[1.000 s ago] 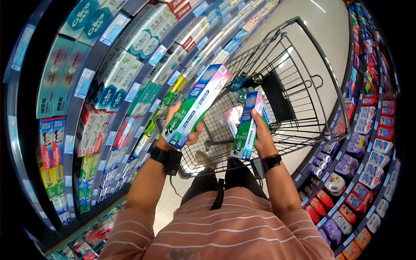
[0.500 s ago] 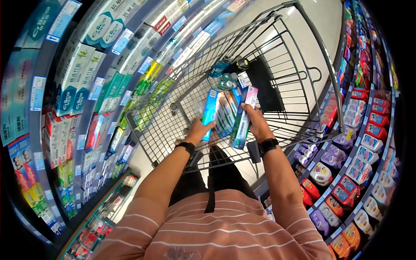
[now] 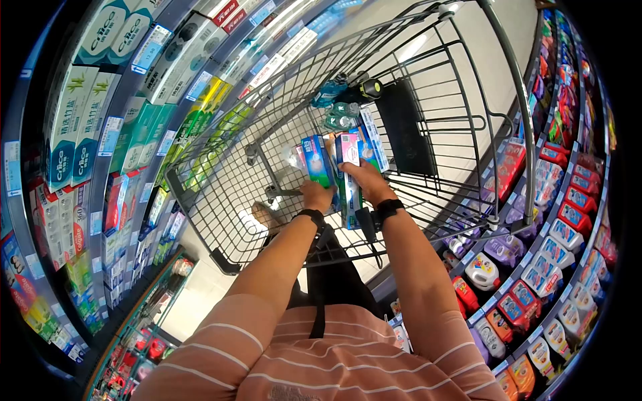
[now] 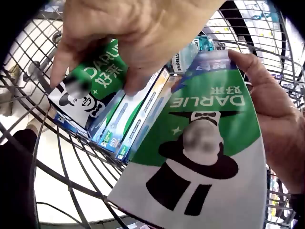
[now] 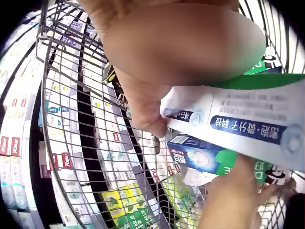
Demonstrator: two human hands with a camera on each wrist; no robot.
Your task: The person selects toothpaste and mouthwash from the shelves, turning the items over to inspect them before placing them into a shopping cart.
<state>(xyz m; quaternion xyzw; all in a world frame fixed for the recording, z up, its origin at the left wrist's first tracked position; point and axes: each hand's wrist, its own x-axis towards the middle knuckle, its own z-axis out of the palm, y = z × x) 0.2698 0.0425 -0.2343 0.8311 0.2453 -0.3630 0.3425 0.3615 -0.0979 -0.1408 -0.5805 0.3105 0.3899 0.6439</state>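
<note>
In the head view, both hands are inside the wire cart point(image 3: 221, 230). My left hand point(image 3: 317, 196) grips a blue and green Darlie box point(image 3: 317, 160), its thumb and fingers on opposite sides in the left wrist view, where the hand point(image 4: 128, 33) covers part of the box point(image 4: 90, 90). My right hand point(image 3: 368, 180) pinches a second Darlie box point(image 3: 349, 150) with a pink and white end. That box point(image 4: 200, 143) looms large in the left wrist view, tilted. More boxes point(image 4: 136, 119) lie between the two.
Green-capped bottles point(image 3: 341, 115) and a dark flat panel point(image 3: 406, 127) are farther along the cart. Toothpaste shelves point(image 3: 134, 134) rise at the left, detergent shelves point(image 3: 535, 267) at the right. A lower rack with red packs point(image 3: 137, 341) stands at the bottom left.
Since one second ago both hands have lowered the boxes into the cart and come closer together. The cart appears farther left and larger in the head view.
</note>
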